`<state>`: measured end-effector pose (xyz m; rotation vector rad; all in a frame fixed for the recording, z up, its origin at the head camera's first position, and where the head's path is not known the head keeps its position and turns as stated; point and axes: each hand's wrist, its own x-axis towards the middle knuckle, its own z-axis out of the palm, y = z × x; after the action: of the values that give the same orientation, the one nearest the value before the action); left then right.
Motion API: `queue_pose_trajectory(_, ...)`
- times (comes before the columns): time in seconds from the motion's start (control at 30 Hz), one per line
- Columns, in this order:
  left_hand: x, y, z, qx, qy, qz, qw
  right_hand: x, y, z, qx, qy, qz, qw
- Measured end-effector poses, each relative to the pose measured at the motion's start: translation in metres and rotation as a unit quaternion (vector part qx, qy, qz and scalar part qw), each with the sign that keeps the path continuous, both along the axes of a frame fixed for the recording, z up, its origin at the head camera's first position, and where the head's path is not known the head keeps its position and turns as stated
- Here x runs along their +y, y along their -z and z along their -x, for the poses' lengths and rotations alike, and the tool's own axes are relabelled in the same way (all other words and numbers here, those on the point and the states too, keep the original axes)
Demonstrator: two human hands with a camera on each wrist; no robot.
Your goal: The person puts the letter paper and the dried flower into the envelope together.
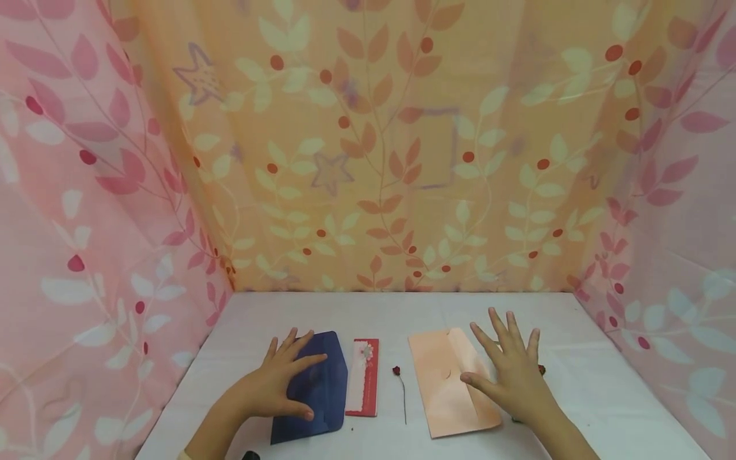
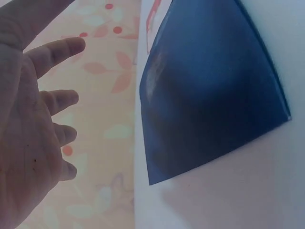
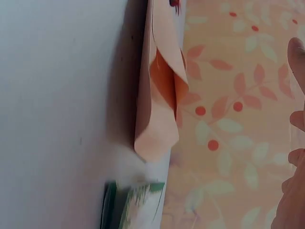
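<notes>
My left hand [image 1: 276, 383] is spread over a dark blue envelope [image 1: 330, 383] on the left. In the left wrist view a gap shows between that hand [image 2: 28, 124] and the blue envelope [image 2: 209, 90]. On the right, my right hand [image 1: 514, 380] hovers with fingers splayed near a peach envelope [image 1: 439, 390]. The right wrist view shows the peach envelope [image 3: 159, 109] with its flap partly raised and its side gaping; only fingertips of the right hand [image 3: 295, 162] appear at the edge. Neither hand holds anything.
Between the envelopes lie a red and white card [image 1: 363, 377] and a small dried rose [image 1: 397, 370] on a thin stem. Another red bloom [image 1: 542, 369] peeks out behind the right hand. A green-edged card [image 3: 143, 205] lies beyond the peach envelope. Printed curtains surround the white table [image 1: 397, 306].
</notes>
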<state>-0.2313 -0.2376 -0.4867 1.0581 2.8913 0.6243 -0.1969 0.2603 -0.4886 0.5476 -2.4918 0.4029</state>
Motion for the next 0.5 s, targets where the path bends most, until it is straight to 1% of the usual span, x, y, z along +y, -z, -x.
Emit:
queue_pose_trajectory(0.13,0.004,0.001,0.003,-0.012,-0.001,0.017,0.9998,-0.017,0.003,0.003,-0.01,-0.009,-0.001,0.9999)
queue_pose_trajectory(0.23,0.007,0.004,0.004,-0.031,-0.005,0.032,0.999,-0.032,0.004,0.004,-0.016,-0.018,-0.001,0.9997)
queue_pose_trajectory(0.37,0.009,0.011,0.004,-0.05,-0.011,0.054,0.9972,-0.053,0.006,0.004,-0.018,-0.037,-0.007,0.9991)
queue_pose_trajectory(0.5,0.009,0.018,0.005,-0.057,-0.019,0.062,0.9963,-0.073,0.008,0.005,-0.023,-0.058,-0.014,0.998)
